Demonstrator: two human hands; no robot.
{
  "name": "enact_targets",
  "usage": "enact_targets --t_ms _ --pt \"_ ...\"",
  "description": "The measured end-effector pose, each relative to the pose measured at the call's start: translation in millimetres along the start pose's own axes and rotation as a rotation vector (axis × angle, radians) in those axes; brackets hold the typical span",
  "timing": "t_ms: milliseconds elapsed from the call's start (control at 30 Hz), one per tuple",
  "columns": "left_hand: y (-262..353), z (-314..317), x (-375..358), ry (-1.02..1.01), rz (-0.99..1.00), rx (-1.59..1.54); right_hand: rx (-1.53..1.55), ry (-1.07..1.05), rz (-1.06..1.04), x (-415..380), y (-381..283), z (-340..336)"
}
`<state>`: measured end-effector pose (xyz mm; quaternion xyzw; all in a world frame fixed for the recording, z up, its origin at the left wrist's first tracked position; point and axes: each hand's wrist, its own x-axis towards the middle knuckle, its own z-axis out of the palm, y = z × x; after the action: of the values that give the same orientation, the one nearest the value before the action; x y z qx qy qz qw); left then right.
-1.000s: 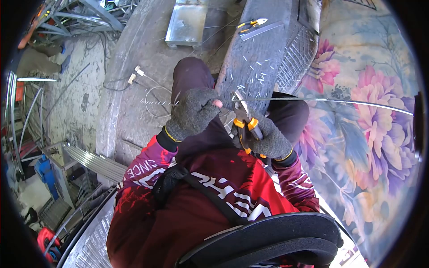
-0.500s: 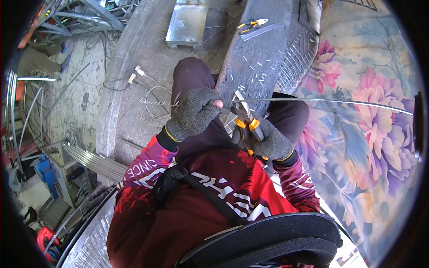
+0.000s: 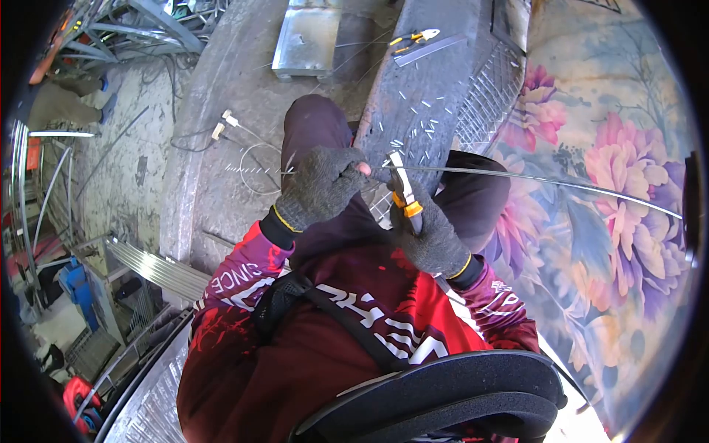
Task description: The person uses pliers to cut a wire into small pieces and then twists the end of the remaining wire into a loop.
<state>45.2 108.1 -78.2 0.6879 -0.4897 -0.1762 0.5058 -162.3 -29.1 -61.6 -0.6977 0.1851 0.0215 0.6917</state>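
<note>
Both my hands wear grey knit gloves over my lap. My left hand (image 3: 319,186) is closed around the near end of a long thin steel wire (image 3: 546,180) that runs off to the right. My right hand (image 3: 432,238) grips orange-handled pliers (image 3: 404,193), their jaws set on the wire right beside my left thumb. A patch of wire mesh (image 3: 378,207) lies on my knee under the pliers.
A grey concrete slab (image 3: 436,81) ahead carries several short cut wire bits and a second pair of orange pliers (image 3: 413,38). A mesh panel (image 3: 493,92) leans at its right. A flowered cloth (image 3: 605,192) fills the right side. Metal sheet (image 3: 306,40) and loose wire loops (image 3: 255,166) lie on the ground.
My right hand has turned and squeezed the plier handles together, hiding most of the orange grips. The far part of the wire has dipped slightly lower. My left hand stays put.
</note>
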Motion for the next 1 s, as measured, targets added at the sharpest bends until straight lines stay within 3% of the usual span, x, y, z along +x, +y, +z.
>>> enact_targets --t_ms 33,133,200,267,333,367,433,500,533,600,633,700,767,833,900,933,1000 --pt "0.6 1.1 2.1 0.0 0.005 -0.002 -0.252 0.146 -0.123 -0.5 8.2 3.5" --pt "1.0 2.9 4.6 0.016 0.012 0.012 -0.475 0.239 -0.139 -1.0 7.7 4.1" --pt "-3.4 4.0 3.9 0.067 0.121 0.013 -0.428 0.221 -0.208 2.4 14.0 6.4" --pt "-3.5 1.4 2.4 0.026 0.065 -0.015 -0.374 0.202 -0.272 2.0 14.4 6.9" --pt "-5.3 2.1 -0.6 -0.015 0.012 -0.045 0.249 -0.089 0.115 -0.4 -6.5 -2.5" --pt "-10.2 6.4 -2.4 0.056 0.104 0.04 0.454 -0.253 0.195 -1.7 -14.4 -10.1" --pt "-9.2 8.9 0.7 0.134 0.198 0.123 0.603 -0.328 0.222 -3.0 -14.3 -12.1" --pt "-3.6 6.9 1.3 0.016 0.082 -0.049 1.008 -0.571 0.255 1.9 -6.5 -6.7" --pt "-3.3 5.7 3.4 0.019 0.081 -0.047 1.006 -0.574 0.257 5.3 -3.4 -7.6" --pt "-3.1 2.3 4.1 -0.043 -0.005 -0.028 0.918 -0.503 0.14 13.3 -2.9 -6.6" --pt "-4.1 1.3 3.9 -0.042 -0.007 -0.023 0.905 -0.396 0.174 13.7 0.8 -7.6" --pt "-7.8 2.1 7.2 -0.083 -0.19 -0.145 0.863 -0.241 0.198 24.7 -2.4 -13.9" --pt "-10.5 4.2 11.1 -0.029 -0.105 -0.17 0.855 -0.213 0.166 29.3 -2.2 -22.3" --pt "-11.8 2.9 11.1 0.029 -0.027 -0.199 1.018 -0.123 0.261 30.1 1.1 -27.0" --pt "-11.4 -1.8 5.9 -0.138 -0.275 -0.154 1.017 -0.083 0.27 27.3 0.0 -28.2" --pt "-10.6 0.2 7.8 -0.137 -0.278 -0.156 1.018 -0.043 0.277 25.7 -0.3 -27.9" --pt "-9.1 3.5 13.0 0.136 -0.025 -0.035 0.97 -0.031 0.293 20.9 5.0 -26.6"
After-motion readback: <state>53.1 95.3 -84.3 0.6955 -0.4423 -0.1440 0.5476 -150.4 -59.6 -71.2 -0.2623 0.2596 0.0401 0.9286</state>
